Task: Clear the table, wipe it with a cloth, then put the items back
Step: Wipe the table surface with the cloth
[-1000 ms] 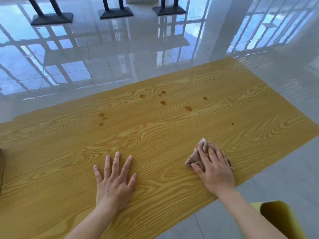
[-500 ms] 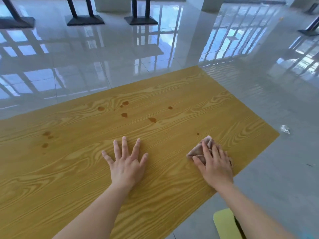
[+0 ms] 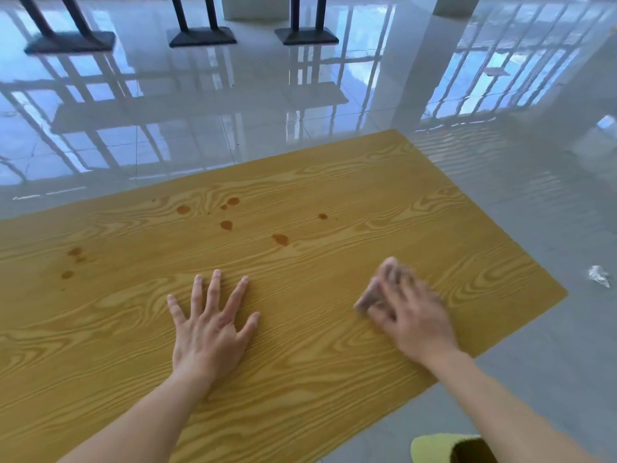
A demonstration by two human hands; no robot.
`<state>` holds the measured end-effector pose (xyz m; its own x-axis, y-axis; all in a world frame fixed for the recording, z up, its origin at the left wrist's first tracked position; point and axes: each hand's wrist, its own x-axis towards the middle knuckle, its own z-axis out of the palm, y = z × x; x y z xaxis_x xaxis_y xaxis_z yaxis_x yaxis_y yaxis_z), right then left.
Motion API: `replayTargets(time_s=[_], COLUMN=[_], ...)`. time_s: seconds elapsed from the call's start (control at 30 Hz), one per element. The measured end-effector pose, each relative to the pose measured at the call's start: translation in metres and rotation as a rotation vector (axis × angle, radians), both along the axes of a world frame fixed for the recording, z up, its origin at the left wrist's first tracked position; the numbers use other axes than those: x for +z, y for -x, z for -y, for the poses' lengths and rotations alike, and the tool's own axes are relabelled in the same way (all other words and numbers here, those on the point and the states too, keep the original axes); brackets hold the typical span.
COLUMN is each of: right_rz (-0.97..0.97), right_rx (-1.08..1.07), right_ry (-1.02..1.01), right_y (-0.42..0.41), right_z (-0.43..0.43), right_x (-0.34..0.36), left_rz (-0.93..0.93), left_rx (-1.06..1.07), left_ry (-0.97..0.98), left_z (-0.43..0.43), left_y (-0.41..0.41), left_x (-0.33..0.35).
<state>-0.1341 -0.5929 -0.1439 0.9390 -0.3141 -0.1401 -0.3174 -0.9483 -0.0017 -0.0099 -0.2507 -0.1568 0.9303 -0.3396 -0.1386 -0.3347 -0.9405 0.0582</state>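
One table (image 3: 300, 389), one cloth (image 3: 366, 298) (blurred), two hands (image 3: 210, 332) (image 3: 415, 317).

The desk (image 3: 300, 379) is honey-yellow with swirling darker-brown wood grain and scattered reddish-brown stains (image 3: 279, 239), the cloth (image 3: 367, 297) dull grey-brown, the floor (image 3: 233, 111) pale grey with blue-and-white grid reflections, and the stands (image 3: 202, 36) black.

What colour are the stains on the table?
Reddish brown; the stains show best in the head view.

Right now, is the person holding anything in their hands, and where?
The right hand presses a cloth against the table, fingers spread over its top, though blurred. The left hand lies flat, holding nothing.
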Motion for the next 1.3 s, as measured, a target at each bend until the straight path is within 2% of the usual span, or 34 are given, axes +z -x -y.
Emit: replayTargets(time_s=[0.07,0.13,0.2,0.3,0.37,0.4,0.47,0.53,0.6,0.67,0.8,0.87,0.93,1.03,1.1,1.2,1.3], right_rz=[-0.014,-0.006,0.009,0.044,0.044,0.045,0.051,0.009,0.009,-0.004,0.019,0.009,0.014,0.023,-0.01,-0.013,0.005], right_rx=[-0.302,-0.424,-0.247,0.214,0.32,0.268,0.004,-0.322,-0.477,-0.35,0.353,0.538,0.444,-0.07,-0.266,-0.22,0.083], right_ry=[-0.032,-0.093,-0.103,-0.155,-0.141,-0.083,0.014,-0.032,-0.088,-0.095,-0.148,-0.151,-0.079,-0.027,-0.072,-0.126,-0.131], right_y=[-0.033,-0.067,-0.075,-0.022,-0.001,-0.004,-0.023,-0.051,-0.077,-0.089,-0.035,-0.022,-0.046,-0.109,-0.146,-0.184,-0.161], right_z=[0.03,0.018,-0.027,-0.09,-0.072,-0.047,0.012,0.055,0.048,0.003,-0.106,-0.098,-0.05,0.026,0.042,0.019,-0.004], right_x=[0.003,0.006,0.007,0.005,0.005,0.002,-0.002,0.003,0.007,0.007,0.006,0.009,0.002,-0.002,-0.002,-0.002,0.001], left_rz=[0.01,0.027,0.034,0.032,0.033,0.031,0.02,0.02,0.015,0.009,0.023,0.034,0.039,0.067,0.072,0.082,0.08], left_rx=[-0.001,0.001,0.006,0.009,0.008,0.014,0.017,0.023,0.023,0.022,0.027,0.024,0.021,0.023,0.027,0.024,0.021], left_ry=[-0.008,0.004,0.012,0.001,0.014,0.019,0.017,0.026,0.029,0.029,0.035,0.037,0.043,0.065,0.068,0.081,0.088], left_z=[-0.001,-0.001,-0.002,-0.001,-0.001,-0.001,-0.001,0.0,0.001,0.001,0.001,0.0,0.0,0.0,-0.001,-0.001,-0.002], left_y=[0.0,0.001,0.001,0.002,0.002,0.002,0.002,0.002,0.002,0.003,0.003,0.002,0.002,0.002,0.001,0.002,0.002], left_x=[-0.001,-0.001,-0.002,-0.001,0.0,0.0,0.001,0.002,0.003,0.004,0.002,0.001,-0.001,-0.003,-0.004,-0.005,-0.004])
